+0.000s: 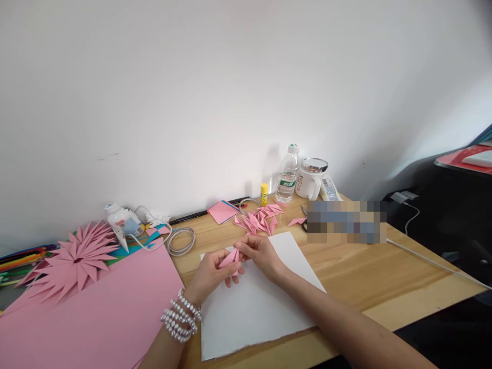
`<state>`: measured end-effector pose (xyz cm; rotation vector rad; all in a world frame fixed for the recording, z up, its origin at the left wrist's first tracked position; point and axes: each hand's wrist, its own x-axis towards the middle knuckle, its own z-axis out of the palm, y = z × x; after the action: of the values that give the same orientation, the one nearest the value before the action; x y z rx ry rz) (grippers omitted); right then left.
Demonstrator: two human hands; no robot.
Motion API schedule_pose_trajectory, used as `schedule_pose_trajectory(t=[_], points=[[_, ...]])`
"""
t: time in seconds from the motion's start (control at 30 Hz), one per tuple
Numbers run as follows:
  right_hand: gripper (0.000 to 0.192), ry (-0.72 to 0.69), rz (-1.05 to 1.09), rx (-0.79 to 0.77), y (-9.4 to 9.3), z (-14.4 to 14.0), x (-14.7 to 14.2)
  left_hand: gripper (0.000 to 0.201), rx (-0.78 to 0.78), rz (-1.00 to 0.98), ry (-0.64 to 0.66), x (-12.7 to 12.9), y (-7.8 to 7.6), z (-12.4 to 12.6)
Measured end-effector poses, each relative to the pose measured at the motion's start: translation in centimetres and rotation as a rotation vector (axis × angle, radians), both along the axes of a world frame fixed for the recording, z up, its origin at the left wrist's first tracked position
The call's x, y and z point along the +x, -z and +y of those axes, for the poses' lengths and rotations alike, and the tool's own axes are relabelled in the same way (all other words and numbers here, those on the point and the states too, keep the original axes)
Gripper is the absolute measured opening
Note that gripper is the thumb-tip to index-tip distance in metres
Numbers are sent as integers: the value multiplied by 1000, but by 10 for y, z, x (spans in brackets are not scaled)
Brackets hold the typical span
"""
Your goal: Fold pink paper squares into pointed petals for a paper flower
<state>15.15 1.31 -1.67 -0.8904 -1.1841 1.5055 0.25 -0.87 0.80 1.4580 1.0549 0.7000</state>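
- The folded pink piece [229, 259] is held up between the two hands, over the far left part of the white sheet [261, 312] on the wooden surface [353, 277]
- The relation that counts: the piece lies directly between both sets of fingers, its long axis running from the near left toward a narrow end at the far right, where the right hand meets it
- The left hand [215, 269] is at the near left of the piece, pinching its broader body between the thumb above and the fingers beneath
- The right hand [257, 251] comes in from the right, thumb and forefinger pressed together on the narrow end; neither hand is clearly nearer, since both touch the piece
- The pile of folded pink pieces [261, 221] sits just beyond the right hand, apart from it, with the glue stick [264, 195] farther back
- The fingers cover much of the piece, so its folds and lower edge are hard to make out, and I cannot tell whether it is one layer or several
- A pixelated patch [346, 220] hides part of the scissors [304, 226] on the right; the large pink sheet [115, 312] is cut off at the near left
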Motion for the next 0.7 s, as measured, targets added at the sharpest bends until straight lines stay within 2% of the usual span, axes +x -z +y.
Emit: schedule_pose_trajectory(t=[0.17,0.37,0.53,0.7], points=[[32,85,-79,57,2,2,0,26,-27,-50,-27,3,0,-1],[25,13,-105,124,3,-1,0,27,-15,-56,-82,3,4,-1],[26,71,-94,81,-1,-3,0,27,-26,-68,-53,3,5,-1],[26,45,-27,58,0,-1,1,34,-70,-105,7,4,4,-2]])
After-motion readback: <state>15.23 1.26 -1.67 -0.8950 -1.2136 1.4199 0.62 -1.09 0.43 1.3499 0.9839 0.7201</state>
